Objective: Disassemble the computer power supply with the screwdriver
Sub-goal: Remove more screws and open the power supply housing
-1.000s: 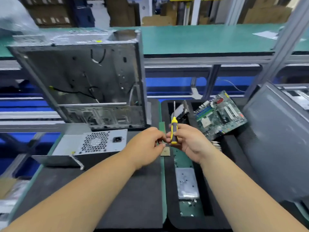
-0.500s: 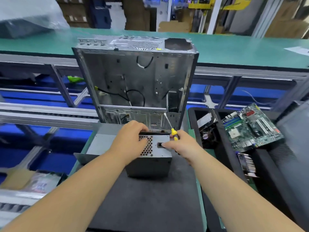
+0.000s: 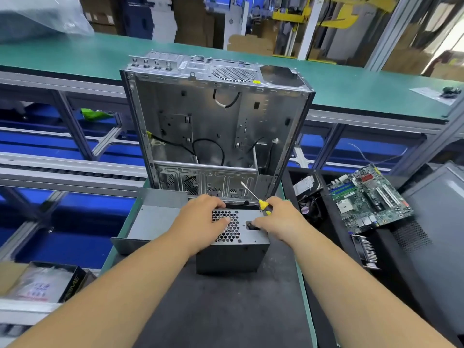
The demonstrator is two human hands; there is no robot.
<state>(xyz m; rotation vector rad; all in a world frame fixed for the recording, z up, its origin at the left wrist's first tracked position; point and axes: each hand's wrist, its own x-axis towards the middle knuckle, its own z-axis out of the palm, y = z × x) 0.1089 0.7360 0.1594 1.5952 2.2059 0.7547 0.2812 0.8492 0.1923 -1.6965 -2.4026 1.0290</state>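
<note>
One power supply (image 3: 241, 237) sits on the dark mat (image 3: 226, 310) at bench centre, vent face w/ honeycomb grille turned up, socket at the right of that face; its dark side wall faces the person. Just behind it stands one open PC case (image 3: 218, 121), upright, hollow side toward the person, a few loose cables inside. A bent grey metal cover (image 3: 150, 219) lies touching the supply's left side.

Left hand (image 3: 200, 222) rests on top of the supply, fingers curled over the far edge, thumb across the grille. Right hand (image 3: 281, 222) grips one screwdriver (image 3: 256, 197) by its yellow/black handle; shaft runs up and to the left, tip toward the case bottom. Its forefinger touches the socket.

Right of the mat, a black tray (image 3: 313, 285) holds a cooler fan, one green motherboard (image 3: 369, 199) lying tilted on the tray edge, and a finned part below it. A grey side panel (image 3: 437, 234) leans at far right. Lower left, one black box (image 3: 45, 282) w/ bagged contents
</note>
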